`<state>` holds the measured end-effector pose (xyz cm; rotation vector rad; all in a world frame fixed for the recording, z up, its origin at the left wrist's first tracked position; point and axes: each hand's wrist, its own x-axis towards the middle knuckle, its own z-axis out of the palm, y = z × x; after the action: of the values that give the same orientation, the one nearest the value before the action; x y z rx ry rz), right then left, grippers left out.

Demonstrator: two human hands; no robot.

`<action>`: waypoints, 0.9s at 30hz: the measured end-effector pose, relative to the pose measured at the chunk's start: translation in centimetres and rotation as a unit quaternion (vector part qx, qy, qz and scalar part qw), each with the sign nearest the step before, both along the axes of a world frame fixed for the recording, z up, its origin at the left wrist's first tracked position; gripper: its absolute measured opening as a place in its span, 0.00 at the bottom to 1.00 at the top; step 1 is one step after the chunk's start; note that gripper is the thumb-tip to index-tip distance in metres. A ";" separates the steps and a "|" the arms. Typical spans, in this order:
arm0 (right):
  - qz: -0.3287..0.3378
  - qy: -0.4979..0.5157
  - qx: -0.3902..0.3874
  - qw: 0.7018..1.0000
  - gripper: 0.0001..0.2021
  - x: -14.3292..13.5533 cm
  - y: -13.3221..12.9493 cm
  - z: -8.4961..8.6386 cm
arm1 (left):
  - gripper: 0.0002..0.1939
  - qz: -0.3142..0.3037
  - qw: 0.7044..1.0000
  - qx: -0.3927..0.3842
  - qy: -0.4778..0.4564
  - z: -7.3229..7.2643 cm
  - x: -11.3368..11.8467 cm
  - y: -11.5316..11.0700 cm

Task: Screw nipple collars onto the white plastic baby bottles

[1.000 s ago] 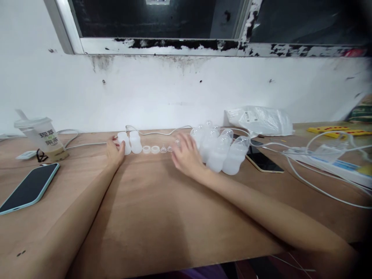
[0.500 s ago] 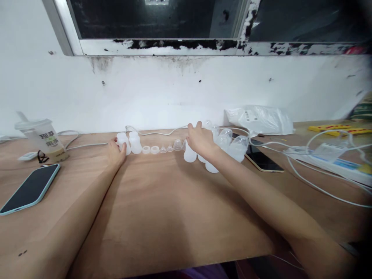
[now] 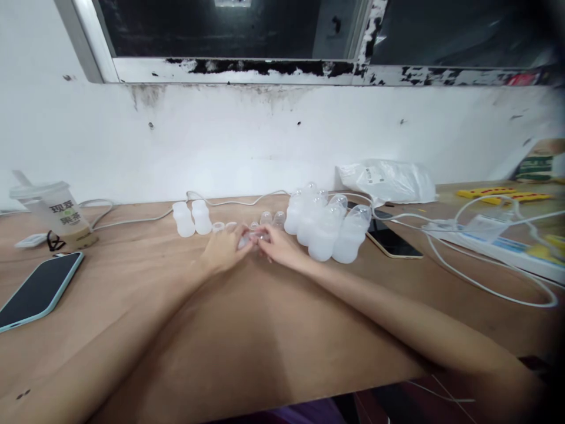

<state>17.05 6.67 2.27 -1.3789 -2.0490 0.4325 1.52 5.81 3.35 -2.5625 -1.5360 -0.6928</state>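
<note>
Both hands meet near the middle of the table, fingers bent around small clear parts that they mostly cover. My left hand (image 3: pixel 225 247) is on the left of these parts, my right hand (image 3: pixel 280 244) on the right. Two white bottle bodies without tops (image 3: pixel 202 217) stand left of my left hand. White rings (image 3: pixel 218 226) lie between them and my fingers. Behind my right hand are clear dome-shaped caps (image 3: pixel 278 219). To its right stands a group of several frosted bottles with clear caps (image 3: pixel 324 232).
A drink cup (image 3: pixel 66 215) and a phone (image 3: pixel 40 290) are at the left. Another phone (image 3: pixel 394 240), white cables, a power strip (image 3: pixel 498 238) and a plastic bag (image 3: pixel 388 182) lie at the right. A wall with a window (image 3: pixel 238 29) rises behind.
My left hand has left the white bottle body and moved right. My right hand has come away from the bottle group, left and nearer, to meet it. The view has shifted slightly.
</note>
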 end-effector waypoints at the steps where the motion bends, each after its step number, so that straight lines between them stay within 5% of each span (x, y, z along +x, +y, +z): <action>1: 0.034 0.065 -0.067 0.995 0.13 0.2 -0.1 -1.2 | 0.20 0.001 0.999 -0.011 0.040 -0.6 0.3 -0.3; 5: 0.107 0.221 -0.147 0.958 0.13 0.9 0.2 -3.8 | 0.20 0.010 0.989 0.000 0.146 -2.2 0.5 -0.6; 10: 0.104 0.206 -0.043 0.972 0.15 0.4 0.4 -3.6 | 0.23 0.030 0.986 0.007 0.166 -1.8 0.5 -1.1; 15: 0.072 0.156 0.095 0.981 0.14 0.9 0.0 -1.9 | 0.27 0.064 0.995 0.005 0.081 -1.2 -0.3 -0.5; 18: -0.014 0.065 0.164 0.984 0.17 2.2 0.6 -1.1 | 0.29 0.112 0.993 -0.007 -0.028 -1.3 -1.5 0.7; 21: -0.070 -0.128 0.110 0.983 0.21 3.0 1.5 -1.2 | 0.27 0.127 0.986 -0.014 -0.112 -1.6 -2.5 1.8; 23: -0.096 -0.221 0.085 0.967 0.22 2.9 1.7 -1.7 | 0.26 0.118 0.984 -0.011 -0.135 -1.7 -2.9 2.1; 27: -0.133 -0.290 0.171 0.932 0.24 1.9 0.8 -2.4 | 0.24 0.100 0.984 -0.010 -0.149 -1.9 -3.0 2.2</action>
<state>18.95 7.52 -0.14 -1.6547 -2.1884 -0.4898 -1.45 8.05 1.48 -2.3534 -1.8610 -1.0774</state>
